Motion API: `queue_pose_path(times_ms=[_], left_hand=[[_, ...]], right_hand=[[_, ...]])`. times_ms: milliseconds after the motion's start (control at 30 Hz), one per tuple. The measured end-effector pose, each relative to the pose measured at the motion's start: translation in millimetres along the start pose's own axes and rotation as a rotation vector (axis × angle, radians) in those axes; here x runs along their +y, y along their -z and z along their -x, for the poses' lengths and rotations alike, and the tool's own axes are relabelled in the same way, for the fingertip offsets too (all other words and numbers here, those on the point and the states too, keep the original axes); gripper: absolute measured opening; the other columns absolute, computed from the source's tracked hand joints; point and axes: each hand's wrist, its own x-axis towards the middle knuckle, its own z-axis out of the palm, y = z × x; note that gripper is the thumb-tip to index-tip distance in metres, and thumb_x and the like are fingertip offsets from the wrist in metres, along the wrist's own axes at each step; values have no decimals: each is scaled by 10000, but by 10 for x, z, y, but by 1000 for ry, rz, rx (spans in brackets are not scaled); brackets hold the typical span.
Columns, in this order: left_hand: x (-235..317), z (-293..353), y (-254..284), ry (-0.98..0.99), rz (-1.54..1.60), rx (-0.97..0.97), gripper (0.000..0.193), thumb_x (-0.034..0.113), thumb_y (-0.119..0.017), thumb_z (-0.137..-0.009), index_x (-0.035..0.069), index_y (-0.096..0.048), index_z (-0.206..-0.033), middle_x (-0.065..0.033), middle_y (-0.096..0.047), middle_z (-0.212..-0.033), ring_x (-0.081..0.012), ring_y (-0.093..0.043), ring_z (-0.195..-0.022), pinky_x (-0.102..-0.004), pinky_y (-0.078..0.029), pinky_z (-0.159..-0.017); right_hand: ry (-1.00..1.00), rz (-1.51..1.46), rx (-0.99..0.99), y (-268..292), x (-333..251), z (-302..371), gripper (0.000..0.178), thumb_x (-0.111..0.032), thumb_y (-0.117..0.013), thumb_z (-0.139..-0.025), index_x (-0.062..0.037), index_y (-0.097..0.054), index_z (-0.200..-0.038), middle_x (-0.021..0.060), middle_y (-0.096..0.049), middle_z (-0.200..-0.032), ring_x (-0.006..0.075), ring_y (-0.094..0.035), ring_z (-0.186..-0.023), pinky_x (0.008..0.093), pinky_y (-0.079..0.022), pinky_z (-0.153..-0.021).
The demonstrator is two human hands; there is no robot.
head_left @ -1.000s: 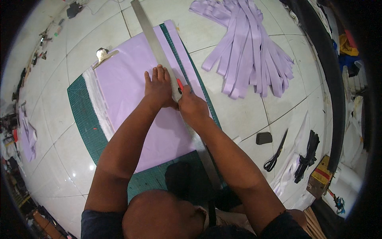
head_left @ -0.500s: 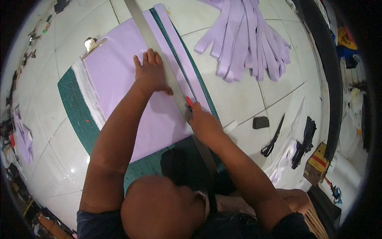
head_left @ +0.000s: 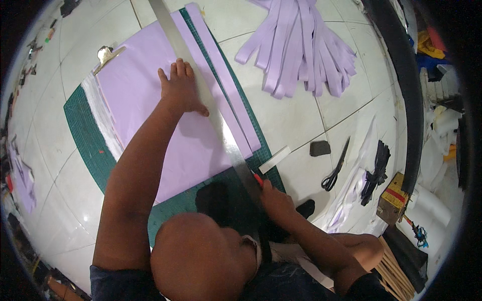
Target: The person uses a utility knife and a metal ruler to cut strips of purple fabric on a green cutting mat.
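Lilac fabric (head_left: pixel 145 95) lies flat on a green cutting mat (head_left: pixel 83 125), with a long metal ruler (head_left: pixel 213 115) laid slantwise across it. My left hand (head_left: pixel 181 93) is spread on the fabric beside the ruler, fingers apart, its thumb reaching the ruler's edge. Near the ruler's lower part, beyond the fabric's near edge, my right hand (head_left: pixel 277 201) grips a red-handled cutter (head_left: pixel 258 179); its blade is too small to make out. A separate lilac strip (head_left: pixel 223 72) lies right of the ruler. At the fabric's left, a metal bulldog clip (head_left: pixel 106 57) sits by a white layer (head_left: pixel 100 113).
A bundle of lilac strips (head_left: pixel 298 50) is spread on the tiled floor at the far right. Nearer are a white strip (head_left: pixel 274 160), a dark block (head_left: pixel 320 148), black scissors (head_left: pixel 336 168) and a bunch of black strips (head_left: pixel 376 173).
My right hand has moved toward me along the ruler with the cutter, past the fabric's near edge. My left hand stays on the fabric. The whole view has shifted slightly.
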Motion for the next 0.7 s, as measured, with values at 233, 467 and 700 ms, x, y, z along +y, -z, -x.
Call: queue_pose_path(times_ms=[233,467,700], left_hand=[[-74,25,-40,-16,14,10,1475,676,-858,-447,-78,-157,-1501,-272,-160,-1579,-389,-194,-1475,-665,-181,-1135],[-20,26,13,21,7,-15,1444,653,-877,-465,-35,-173,-1522,-213,-162,-1602,-350,-182,-1488,-618,-202,-1153],[-20,-14,-31,37,-9,-4,1421,659,-864,-494,-32,-169,-1523,-211,-171,-1597,-350,-189,-1485,-618,-211,-1148]], right_hand=[[135,-59,221,580,-267,52,227,-181,-488,-968,-11,-410,-1096,298,-640,-864,483,-645,-826,575,-492,-720],[347,-169,496,986,-1219,-1170,248,-188,-491,-948,-3,-389,-1079,297,-633,-855,499,-622,-814,577,-469,-732],[486,-198,613,994,-1569,-1560,242,-167,-518,-920,-2,-407,-1057,276,-654,-874,488,-636,-846,566,-483,-757]])
